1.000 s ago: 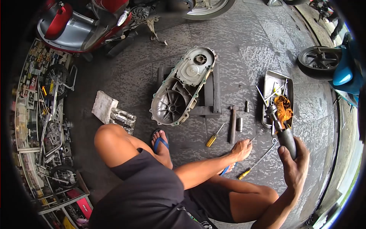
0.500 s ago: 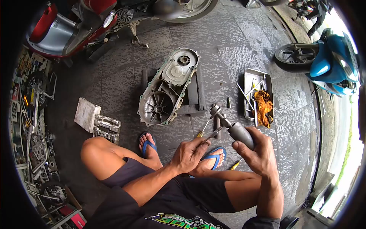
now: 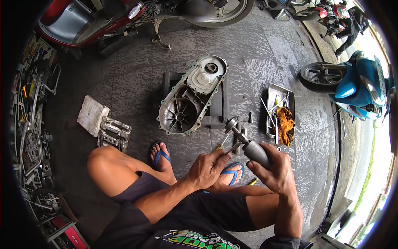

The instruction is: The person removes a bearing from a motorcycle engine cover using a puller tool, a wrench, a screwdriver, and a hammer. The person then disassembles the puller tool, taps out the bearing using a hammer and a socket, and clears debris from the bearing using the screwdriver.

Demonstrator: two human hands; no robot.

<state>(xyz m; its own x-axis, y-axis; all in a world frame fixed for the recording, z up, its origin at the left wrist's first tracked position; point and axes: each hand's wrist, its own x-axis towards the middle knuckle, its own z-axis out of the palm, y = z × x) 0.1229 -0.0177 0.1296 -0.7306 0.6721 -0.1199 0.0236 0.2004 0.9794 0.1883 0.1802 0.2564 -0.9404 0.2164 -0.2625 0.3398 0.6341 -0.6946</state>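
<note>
Left hand [image 3: 207,168] pinching a slim metal tool [image 3: 235,147], right hand [image 3: 275,168] wrapped round a grey-bodied tool [image 3: 257,154], I hold both above the floor [image 3: 257,70], nearer me than the casing [image 3: 204,79]. Steady, braced grips favour control; whether the 2 tools touch, I cannot tell.

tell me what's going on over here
A person's right hand grips a grey cylindrical tool, while the left hand pinches a slim metal piece close to it; whether the two touch is hard to tell. Beyond the hands, a large metal casing lies on a dark frame, with a metal tray holding an orange cloth to its right.
</note>
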